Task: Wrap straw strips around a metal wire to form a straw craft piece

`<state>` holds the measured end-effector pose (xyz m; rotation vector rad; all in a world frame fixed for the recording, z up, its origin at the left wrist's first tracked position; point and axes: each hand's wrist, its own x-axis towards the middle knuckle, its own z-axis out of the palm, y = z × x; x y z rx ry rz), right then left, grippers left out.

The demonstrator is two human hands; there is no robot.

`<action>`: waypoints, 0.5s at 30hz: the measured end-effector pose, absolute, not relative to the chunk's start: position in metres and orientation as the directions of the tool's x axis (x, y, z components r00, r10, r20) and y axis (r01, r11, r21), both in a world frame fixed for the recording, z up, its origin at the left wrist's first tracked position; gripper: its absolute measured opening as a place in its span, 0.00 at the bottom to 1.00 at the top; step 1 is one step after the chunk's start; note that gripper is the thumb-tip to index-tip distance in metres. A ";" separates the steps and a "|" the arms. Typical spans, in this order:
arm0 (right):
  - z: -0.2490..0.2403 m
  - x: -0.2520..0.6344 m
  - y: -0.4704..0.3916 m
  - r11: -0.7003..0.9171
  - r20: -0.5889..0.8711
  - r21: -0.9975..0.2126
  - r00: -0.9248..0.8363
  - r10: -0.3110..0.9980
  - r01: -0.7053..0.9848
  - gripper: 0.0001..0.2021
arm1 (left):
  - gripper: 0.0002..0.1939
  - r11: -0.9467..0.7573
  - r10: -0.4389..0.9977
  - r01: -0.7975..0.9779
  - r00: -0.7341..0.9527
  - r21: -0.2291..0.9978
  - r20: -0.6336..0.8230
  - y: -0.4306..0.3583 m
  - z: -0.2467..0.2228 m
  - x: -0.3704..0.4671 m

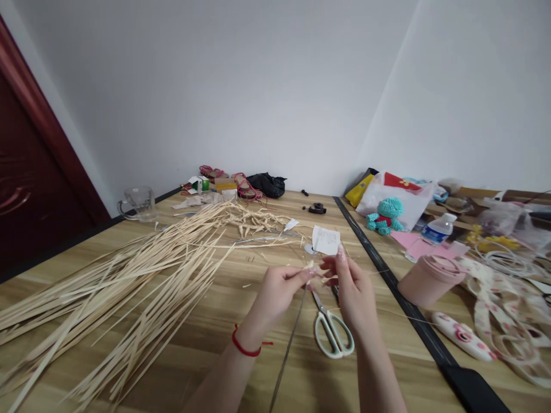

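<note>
My left hand [282, 287], with a red cord at the wrist, pinches a small piece of pale straw strip [317, 275] between thumb and fingers. Close on its right, my right hand [352, 287] has its fingers curled round the other side of the same piece, thumb up. The fingers partly hide the piece, and its exact shape is too small to make out. Below both hands lie white-handled scissors [334, 338], blades pointing away. A small white paper [326, 240] with faint writing shows just beyond my fingertips. Long pale straw strips [142, 275] spread across the table's left side.
Knotted straw pieces [253, 221] lie farther back. A glass mug [140, 202] stands far left; sandals [245, 186] and a black bag [267, 184] are by the wall. On the right are a turquoise crocheted doll [390, 215], a pink cup [430, 281], a bottle [439, 229] and ribbon [486, 304].
</note>
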<state>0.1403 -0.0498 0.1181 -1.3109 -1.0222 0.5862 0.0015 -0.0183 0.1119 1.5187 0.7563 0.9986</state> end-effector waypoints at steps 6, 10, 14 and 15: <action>0.098 0.122 -0.047 0.123 0.054 -0.963 0.278 0.959 -0.239 0.23 | 0.18 -0.044 0.900 -0.134 0.424 0.990 0.098 -0.011 0.096 0.004; 0.067 0.111 -0.049 0.010 -0.098 -0.933 0.281 0.955 -0.361 0.21 | 0.21 -0.017 0.902 -0.013 0.431 1.000 0.021 -0.014 0.074 0.002; 0.035 0.109 -0.056 -0.121 -0.227 -0.909 0.230 0.946 -0.398 0.18 | 0.19 0.017 0.868 0.120 0.492 0.993 -0.074 -0.019 0.044 -0.004; 0.028 0.110 -0.058 -0.145 -0.245 -0.902 0.206 0.947 -0.407 0.18 | 0.19 0.021 0.855 0.135 0.512 0.991 -0.088 -0.020 0.037 -0.007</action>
